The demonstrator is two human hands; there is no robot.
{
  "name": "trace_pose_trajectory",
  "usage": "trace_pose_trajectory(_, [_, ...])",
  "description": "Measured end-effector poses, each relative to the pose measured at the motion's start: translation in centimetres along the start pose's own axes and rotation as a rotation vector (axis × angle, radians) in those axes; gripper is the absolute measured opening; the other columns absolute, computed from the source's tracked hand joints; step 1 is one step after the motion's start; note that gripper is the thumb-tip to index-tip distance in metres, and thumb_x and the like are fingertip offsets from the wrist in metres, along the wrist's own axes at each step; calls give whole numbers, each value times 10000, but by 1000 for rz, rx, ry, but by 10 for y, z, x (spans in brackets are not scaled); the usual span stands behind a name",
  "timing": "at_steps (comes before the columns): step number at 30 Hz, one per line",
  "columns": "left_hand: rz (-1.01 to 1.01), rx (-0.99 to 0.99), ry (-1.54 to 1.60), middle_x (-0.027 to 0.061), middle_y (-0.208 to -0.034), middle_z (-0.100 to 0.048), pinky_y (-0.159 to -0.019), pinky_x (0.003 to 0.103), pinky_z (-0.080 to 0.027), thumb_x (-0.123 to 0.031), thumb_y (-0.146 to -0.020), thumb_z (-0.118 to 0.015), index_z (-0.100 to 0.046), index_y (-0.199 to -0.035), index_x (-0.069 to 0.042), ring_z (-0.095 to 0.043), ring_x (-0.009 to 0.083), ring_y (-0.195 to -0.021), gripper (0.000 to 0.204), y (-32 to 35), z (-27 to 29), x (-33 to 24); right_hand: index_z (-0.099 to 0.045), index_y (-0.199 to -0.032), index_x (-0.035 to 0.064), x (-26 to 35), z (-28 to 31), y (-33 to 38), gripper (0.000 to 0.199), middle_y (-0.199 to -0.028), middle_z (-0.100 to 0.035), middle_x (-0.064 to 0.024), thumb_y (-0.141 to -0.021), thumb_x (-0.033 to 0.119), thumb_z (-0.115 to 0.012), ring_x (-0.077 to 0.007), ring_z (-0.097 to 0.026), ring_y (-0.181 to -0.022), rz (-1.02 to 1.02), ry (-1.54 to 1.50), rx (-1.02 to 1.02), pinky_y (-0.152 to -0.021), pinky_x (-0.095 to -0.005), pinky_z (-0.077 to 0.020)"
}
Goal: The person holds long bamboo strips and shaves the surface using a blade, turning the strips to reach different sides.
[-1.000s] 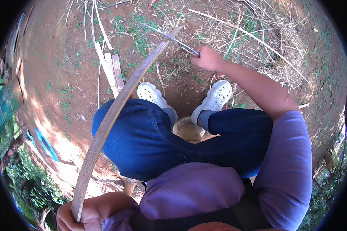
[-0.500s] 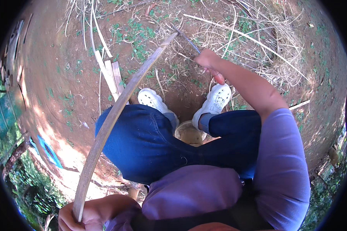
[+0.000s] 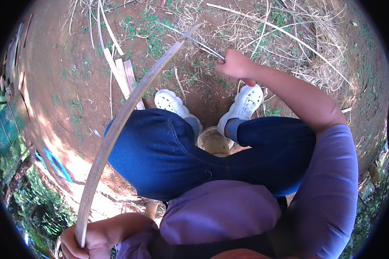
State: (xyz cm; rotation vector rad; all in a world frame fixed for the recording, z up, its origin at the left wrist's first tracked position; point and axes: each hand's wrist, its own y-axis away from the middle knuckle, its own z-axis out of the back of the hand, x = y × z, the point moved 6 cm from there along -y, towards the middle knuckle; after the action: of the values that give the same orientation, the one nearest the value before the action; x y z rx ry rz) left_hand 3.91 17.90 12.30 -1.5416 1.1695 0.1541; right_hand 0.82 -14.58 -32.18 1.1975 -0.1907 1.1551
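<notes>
A long strip of brownish wood, perhaps bamboo, runs from the lower left to the far middle, passing over my left thigh. Its near end sits in the closed fingers of my left hand. My right hand is wrapped round the handle of a knife, whose reddish butt shows below the fist. The long thin blade crosses the strip close to its far end, its tip pointing away to the left. From this view I cannot tell how deeply the blade bites, if at all.
Pale shavings lie heaped at the far right. Several cut wooden strips rest on the dirt beyond my left knee. Between my white shoes stands a round pale block or stump. A blue object lies at the left.
My right hand has shifted slightly, and the knife blade now reaches across the strip to the left instead of ending at its tip. The strip's far end has moved a little farther away.
</notes>
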Motion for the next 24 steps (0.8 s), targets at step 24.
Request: trace_pose_trajectory(24, [19,-257,-163,-114,-475,-393,-448,194,-294,-382,-919,-601,-461,-561,-183,-339,43,-421,434,-21,18,-22,-680,-763,-78,-18,17,-47,414,-601,-635,-188,-896,305,-597,-296,-658,-554,-331,45,87,-607,-425,-556])
